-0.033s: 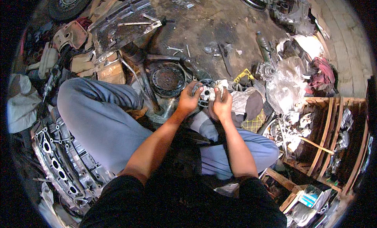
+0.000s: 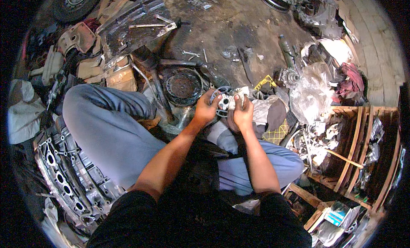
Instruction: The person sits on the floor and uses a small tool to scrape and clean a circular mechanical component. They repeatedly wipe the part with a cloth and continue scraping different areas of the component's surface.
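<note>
A small round silver metal part (image 2: pixel 224 103) with a bored centre is held up between my hands, above my crossed legs. My left hand (image 2: pixel 206 108) grips its left rim, with the thumb on the near face and the other fingers mostly hidden. On the other side my right hand (image 2: pixel 243 114) pinches a crumpled whitish rag (image 2: pixel 238 94) against the part, thumb uppermost. Its fingertips are partly covered by the cloth. Just left of the part lies a round, dark, greasy clutch-like disc (image 2: pixel 183 86) on the floor.
A cylinder head (image 2: pixel 64 186) lies at lower left. Open-ended wrenches (image 2: pixel 190 54) rest on the dirty floor ahead. A toothed gear (image 2: pixel 290 77), a clear plastic bag (image 2: pixel 314 92) and a green bottle (image 2: pixel 285 45) are at right, near a wooden crate (image 2: pixel 358 149). A tyre (image 2: pixel 74 4) stands far left.
The metal part has tilted slightly between my hands, so more of its face shows. Both hands keep their hold, and the surroundings stay the same.
</note>
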`<act>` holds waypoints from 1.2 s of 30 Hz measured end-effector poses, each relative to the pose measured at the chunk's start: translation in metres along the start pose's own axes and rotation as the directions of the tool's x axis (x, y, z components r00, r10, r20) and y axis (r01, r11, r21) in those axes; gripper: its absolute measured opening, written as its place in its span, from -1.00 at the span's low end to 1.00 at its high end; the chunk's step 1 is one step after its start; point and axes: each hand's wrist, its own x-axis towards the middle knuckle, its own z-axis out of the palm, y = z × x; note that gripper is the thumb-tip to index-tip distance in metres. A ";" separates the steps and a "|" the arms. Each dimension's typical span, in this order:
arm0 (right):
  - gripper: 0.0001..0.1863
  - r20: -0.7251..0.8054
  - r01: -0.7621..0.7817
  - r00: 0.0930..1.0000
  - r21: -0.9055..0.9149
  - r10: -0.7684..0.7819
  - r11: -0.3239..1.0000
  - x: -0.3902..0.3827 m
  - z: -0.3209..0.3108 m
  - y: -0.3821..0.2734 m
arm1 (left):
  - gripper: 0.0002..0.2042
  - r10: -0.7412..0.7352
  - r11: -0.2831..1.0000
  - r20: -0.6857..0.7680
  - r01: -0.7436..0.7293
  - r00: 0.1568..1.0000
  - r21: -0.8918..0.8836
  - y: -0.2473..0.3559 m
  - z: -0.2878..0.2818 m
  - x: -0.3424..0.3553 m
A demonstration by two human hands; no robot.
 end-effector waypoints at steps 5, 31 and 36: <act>-0.27 -0.104 -0.561 0.778 0.329 0.619 0.760 0.017 -0.015 0.026 | -0.68 -0.039 0.996 -0.091 0.031 0.995 -0.085 0.002 0.002 0.003; 0.04 0.167 -0.561 0.752 0.670 0.637 0.486 0.015 -0.015 0.042 | -0.68 -0.108 0.989 -0.022 0.105 0.994 -0.101 -0.002 0.002 -0.002; -0.22 0.010 -0.227 0.971 0.364 0.240 0.903 0.014 -0.027 -0.017 | -0.72 -0.165 0.977 0.003 0.164 0.986 -0.136 0.001 -0.008 -0.002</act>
